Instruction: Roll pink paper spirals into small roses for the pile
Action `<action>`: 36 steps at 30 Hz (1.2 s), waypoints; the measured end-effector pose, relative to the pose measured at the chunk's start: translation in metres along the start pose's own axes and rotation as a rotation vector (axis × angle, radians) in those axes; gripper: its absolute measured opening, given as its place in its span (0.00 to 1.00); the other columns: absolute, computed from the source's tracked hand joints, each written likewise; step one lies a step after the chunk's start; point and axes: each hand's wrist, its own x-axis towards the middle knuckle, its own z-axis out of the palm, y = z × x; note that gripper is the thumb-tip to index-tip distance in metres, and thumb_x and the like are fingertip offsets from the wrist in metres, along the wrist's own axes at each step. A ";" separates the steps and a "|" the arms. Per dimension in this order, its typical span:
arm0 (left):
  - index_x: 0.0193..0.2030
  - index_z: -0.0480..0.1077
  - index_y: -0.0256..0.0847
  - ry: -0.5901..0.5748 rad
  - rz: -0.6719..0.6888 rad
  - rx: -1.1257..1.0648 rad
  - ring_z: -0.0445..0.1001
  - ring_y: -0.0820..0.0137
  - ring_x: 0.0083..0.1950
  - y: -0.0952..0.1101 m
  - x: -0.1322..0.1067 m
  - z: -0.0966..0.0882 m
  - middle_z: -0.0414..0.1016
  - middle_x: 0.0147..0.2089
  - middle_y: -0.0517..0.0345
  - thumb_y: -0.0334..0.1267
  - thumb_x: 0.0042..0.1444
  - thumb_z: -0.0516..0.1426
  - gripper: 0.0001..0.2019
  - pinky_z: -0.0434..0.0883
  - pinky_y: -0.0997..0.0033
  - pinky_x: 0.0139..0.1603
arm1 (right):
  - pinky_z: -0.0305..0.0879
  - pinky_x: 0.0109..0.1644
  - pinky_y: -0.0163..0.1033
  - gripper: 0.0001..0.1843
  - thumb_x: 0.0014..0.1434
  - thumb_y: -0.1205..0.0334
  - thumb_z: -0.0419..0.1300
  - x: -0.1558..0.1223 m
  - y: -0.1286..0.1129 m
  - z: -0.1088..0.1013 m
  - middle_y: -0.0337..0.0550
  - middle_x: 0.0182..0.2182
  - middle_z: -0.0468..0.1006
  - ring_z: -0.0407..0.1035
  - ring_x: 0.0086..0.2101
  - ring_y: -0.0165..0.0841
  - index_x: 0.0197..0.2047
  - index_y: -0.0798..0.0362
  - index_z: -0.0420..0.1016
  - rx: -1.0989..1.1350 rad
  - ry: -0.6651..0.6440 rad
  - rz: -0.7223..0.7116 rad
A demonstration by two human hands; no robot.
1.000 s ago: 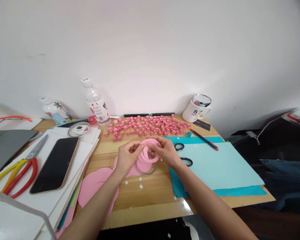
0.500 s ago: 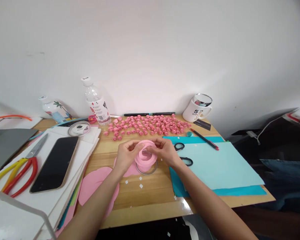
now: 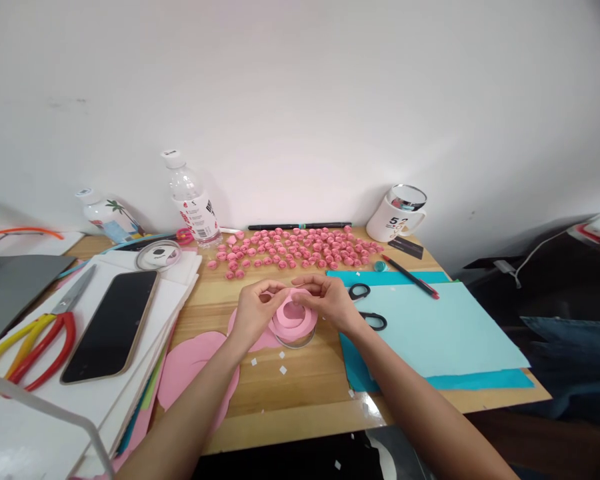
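Note:
Both my left hand [image 3: 257, 308] and my right hand [image 3: 330, 301] pinch the upper edge of a coiled pink paper strip [image 3: 293, 328], one from each side. The coil hangs tilted above the wooden table, its rings loosely spiralled. Beneath it shows the rim of a tape roll [image 3: 300, 343], mostly hidden by the paper. Pink cut paper shapes [image 3: 200, 357] lie under and beside my left forearm. Behind my hands many small rolled pink paper roses [image 3: 300, 248] are spread across the table.
Black-handled scissors [image 3: 374, 321] lie partly under light blue sheets [image 3: 445, 333] at right, near a pen [image 3: 411, 277] and a mug [image 3: 397, 213]. A phone [image 3: 113, 327] and red-yellow scissors [image 3: 45, 340] rest on stacked paper at left. A bottle [image 3: 193, 203] stands behind. White paper squares [image 3: 283, 369] lie in front.
The pink coil has tilted and its rings have spread differently, covering more of the tape roll. Both hands keep their grip in nearly the same place.

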 end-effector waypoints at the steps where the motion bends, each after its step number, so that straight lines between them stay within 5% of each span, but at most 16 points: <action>1: 0.26 0.74 0.38 0.007 -0.001 -0.008 0.73 0.69 0.29 -0.001 0.000 0.000 0.77 0.28 0.57 0.39 0.44 0.60 0.06 0.69 0.73 0.29 | 0.69 0.31 0.37 0.20 0.41 0.56 0.68 0.000 0.000 0.000 0.42 0.28 0.80 0.74 0.28 0.34 0.38 0.55 0.74 -0.005 0.001 0.001; 17: 0.27 0.69 0.37 0.131 0.073 0.031 0.70 0.73 0.29 -0.002 0.002 -0.004 0.72 0.27 0.59 0.38 0.48 0.57 0.06 0.67 0.75 0.31 | 0.68 0.33 0.37 0.18 0.46 0.55 0.64 0.002 0.003 -0.002 0.43 0.32 0.79 0.73 0.30 0.34 0.39 0.55 0.75 -0.161 0.006 -0.014; 26: 0.34 0.71 0.37 0.088 -0.077 -0.134 0.60 0.78 0.14 0.002 0.000 -0.005 0.64 0.15 0.67 0.39 0.49 0.57 0.08 0.60 0.78 0.17 | 0.69 0.33 0.38 0.15 0.47 0.57 0.63 0.002 0.004 0.001 0.41 0.29 0.79 0.73 0.28 0.33 0.38 0.55 0.75 -0.167 -0.070 0.022; 36: 0.29 0.71 0.38 0.027 -0.073 -0.134 0.58 0.79 0.14 0.001 -0.001 -0.004 0.62 0.14 0.67 0.43 0.48 0.59 0.09 0.58 0.79 0.15 | 0.70 0.39 0.41 0.11 0.51 0.56 0.61 0.000 -0.005 0.003 0.46 0.34 0.80 0.74 0.35 0.37 0.34 0.53 0.77 -0.223 0.182 -0.211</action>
